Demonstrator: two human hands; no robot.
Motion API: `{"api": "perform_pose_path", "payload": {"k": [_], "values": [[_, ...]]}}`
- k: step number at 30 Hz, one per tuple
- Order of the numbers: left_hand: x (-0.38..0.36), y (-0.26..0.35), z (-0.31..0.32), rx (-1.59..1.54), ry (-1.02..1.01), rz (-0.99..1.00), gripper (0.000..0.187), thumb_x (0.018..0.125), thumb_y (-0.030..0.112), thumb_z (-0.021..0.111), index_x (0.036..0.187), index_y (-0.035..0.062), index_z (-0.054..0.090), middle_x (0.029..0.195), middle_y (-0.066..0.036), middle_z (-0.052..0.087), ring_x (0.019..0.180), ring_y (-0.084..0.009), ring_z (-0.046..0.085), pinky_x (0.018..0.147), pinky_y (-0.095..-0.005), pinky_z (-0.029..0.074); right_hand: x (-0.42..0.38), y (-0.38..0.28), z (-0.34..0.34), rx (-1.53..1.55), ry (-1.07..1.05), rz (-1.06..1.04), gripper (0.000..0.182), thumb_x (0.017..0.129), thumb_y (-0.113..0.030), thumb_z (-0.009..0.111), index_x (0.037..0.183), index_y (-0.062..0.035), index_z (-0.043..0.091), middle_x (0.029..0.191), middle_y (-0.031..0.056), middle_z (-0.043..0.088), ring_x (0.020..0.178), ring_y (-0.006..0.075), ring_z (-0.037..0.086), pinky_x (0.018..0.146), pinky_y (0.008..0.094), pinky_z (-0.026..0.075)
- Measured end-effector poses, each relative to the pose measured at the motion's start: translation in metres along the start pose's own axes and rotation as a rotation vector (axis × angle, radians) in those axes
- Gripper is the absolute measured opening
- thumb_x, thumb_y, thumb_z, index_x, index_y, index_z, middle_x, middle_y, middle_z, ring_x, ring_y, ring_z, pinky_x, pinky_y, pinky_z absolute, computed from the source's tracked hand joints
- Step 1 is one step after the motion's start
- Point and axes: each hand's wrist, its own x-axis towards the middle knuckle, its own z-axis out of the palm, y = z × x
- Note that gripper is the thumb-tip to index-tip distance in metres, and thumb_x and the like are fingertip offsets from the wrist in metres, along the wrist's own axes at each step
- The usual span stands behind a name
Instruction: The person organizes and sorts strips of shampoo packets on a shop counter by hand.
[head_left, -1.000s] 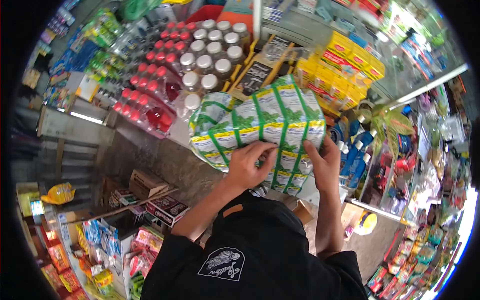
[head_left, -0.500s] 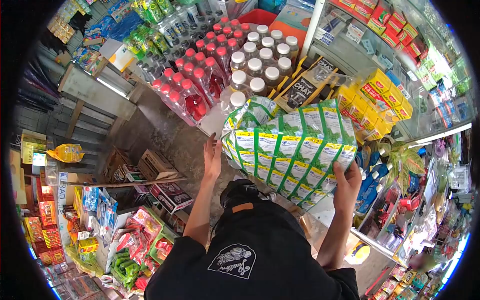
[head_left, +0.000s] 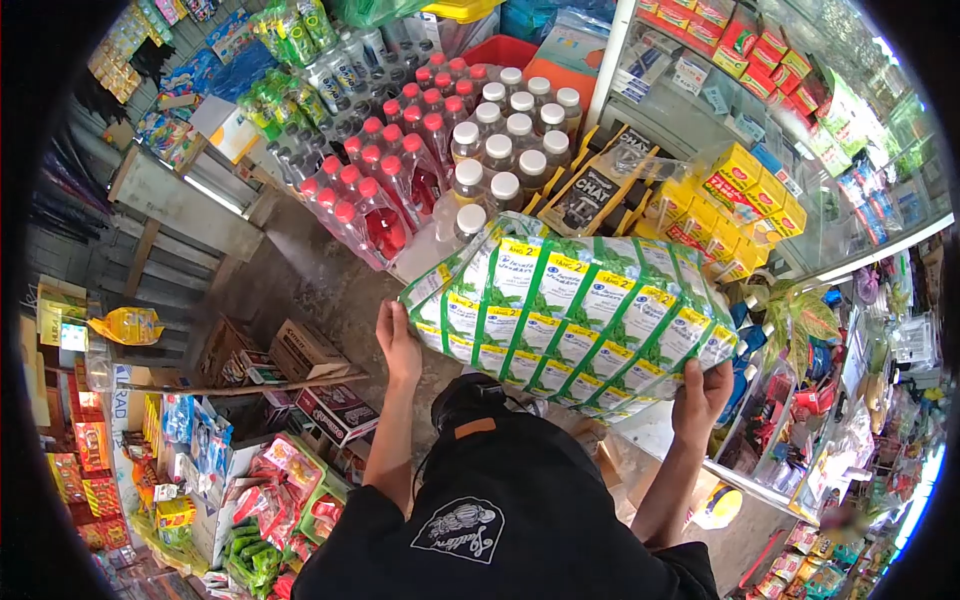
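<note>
A large plastic-wrapped bundle (head_left: pixel 570 320) of small green, white and yellow packs is between my hands, tilted in front of my body. My left hand (head_left: pixel 399 342) is against its left end, with the fingertips at the wrap. At the lower right corner, my right hand (head_left: pixel 703 398) grips the bundle with the thumb on the near face, its other fingers partly hidden. Just beyond the bundle are white-capped bottles (head_left: pixel 485 185) and black-and-yellow packs (head_left: pixel 597 192) on the counter.
Red-capped bottles (head_left: pixel 380 165) stand in wrapped groups at the back. Yellow boxes (head_left: pixel 735 205) sit by a glass display case (head_left: pixel 690 110) on the right. At left, a low wooden shelf (head_left: pixel 240 388) and cartons (head_left: pixel 335 408) border the floor.
The bundle has turned and come lower and nearer my body. My left hand, apart from it before, has moved left and now meets its end; my right hand keeps its grip, slightly lower.
</note>
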Motion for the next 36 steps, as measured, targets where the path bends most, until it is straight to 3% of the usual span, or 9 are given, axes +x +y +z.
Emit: {"api": "perform_pose_path", "payload": {"k": [8,12,13,17,21,26,29,33,36], "values": [[-0.017,0.065,0.016,-0.06,-0.004,0.116,0.029,0.11,0.027,0.051,0.088,0.009,0.049,0.083,0.005,0.049,0.078,-0.0045,0.043,0.072,-0.0233,0.037,-0.022,0.006,-0.004,0.164,0.022,-0.096,0.052,0.096,-0.012,0.071,0.139,0.0015,0.047,0.135,0.0137,0.061,0.124,0.0231,0.059,0.11,0.0406,0.042],[-0.023,0.105,0.038,-0.235,-0.075,0.075,0.02,0.109,0.025,0.053,0.099,0.0072,0.052,0.103,-0.006,0.068,0.097,-0.0097,0.061,0.083,-0.0286,0.051,-0.018,0.0,-0.011,0.222,-0.08,-0.136,0.053,0.099,-0.014,0.067,0.144,-0.0027,0.042,0.14,0.0142,0.057,0.127,0.0266,0.058,0.111,0.0458,0.042],[-0.014,0.093,0.017,-0.301,-0.164,0.109,0.019,0.108,0.025,0.053,0.108,0.0063,0.05,0.128,-0.02,0.066,0.114,-0.0198,0.064,0.094,-0.0356,0.055,-0.016,-0.003,-0.012,0.21,-0.115,-0.146,0.054,0.1,-0.013,0.066,0.145,-0.0023,0.04,0.142,0.0146,0.056,0.129,0.0272,0.056,0.112,0.0472,0.04],[-0.013,0.116,0.032,-0.369,-0.271,0.182,0.021,0.108,0.027,0.052,0.114,0.0073,0.047,0.143,-0.028,0.056,0.119,-0.0303,0.064,0.098,-0.0395,0.056,-0.007,-0.019,0.0,0.231,-0.147,-0.237,0.056,0.099,-0.012,0.066,0.146,-0.0005,0.038,0.142,0.016,0.055,0.132,0.0289,0.053,0.115,0.0483,0.037],[-0.011,0.143,0.038,-0.29,-0.297,0.223,0.024,0.109,0.031,0.049,0.109,0.0066,0.047,0.146,-0.029,0.053,0.118,-0.0275,0.064,0.096,-0.0403,0.056,0.007,-0.047,0.018,0.299,-0.224,-0.349,0.06,0.099,-0.011,0.065,0.149,0.0001,0.034,0.144,0.018,0.054,0.132,0.0299,0.054,0.114,0.0484,0.038],[-0.019,0.168,0.055,-0.303,-0.215,0.315,0.029,0.11,0.035,0.047,0.109,0.0066,0.051,0.106,-0.006,0.065,0.094,-0.0154,0.066,0.082,-0.0322,0.055,0.019,-0.079,0.034,0.296,-0.232,-0.365,0.062,0.096,-0.013,0.067,0.147,0.0025,0.036,0.142,0.0194,0.055,0.131,0.0304,0.056,0.114,0.0482,0.039],[-0.023,0.181,0.063,-0.339,-0.178,0.317,0.029,0.11,0.034,0.047,0.112,0.0063,0.053,0.128,-0.015,0.064,0.112,-0.0221,0.065,0.094,-0.0388,0.053,0.025,-0.102,0.049,0.296,-0.241,-0.408,0.061,0.095,-0.013,0.071,0.145,0.0038,0.04,0.14,0.0171,0.057,0.129,0.0274,0.057,0.111,0.0441,0.042],[-0.027,0.202,0.052,-0.343,-0.359,0.331,0.072,0.11,0.045,0.037,0.158,-0.0066,0.026,0.148,-0.017,0.053,0.131,-0.0276,0.055,0.111,-0.0439,0.042,0.029,-0.149,0.071,0.322,-0.294,-0.518,0.053,0.095,-0.009,0.071,0.14,0.0046,0.047,0.131,0.0143,0.063,0.12,0.0221,0.062,0.105,0.0382,0.046],[-0.048,0.234,0.059,-0.386,-0.263,0.313,0.065,0.11,0.046,0.031,0.159,0.0025,0.031,0.15,-0.019,0.05,0.137,-0.0322,0.051,0.117,-0.0488,0.037,0.034,-0.185,0.087,0.358,-0.358,-0.596,0.048,0.096,-0.006,0.069,0.138,0.0037,0.048,0.126,0.0133,0.066,0.113,0.0196,0.065,0.098,0.0346,0.05]]}}
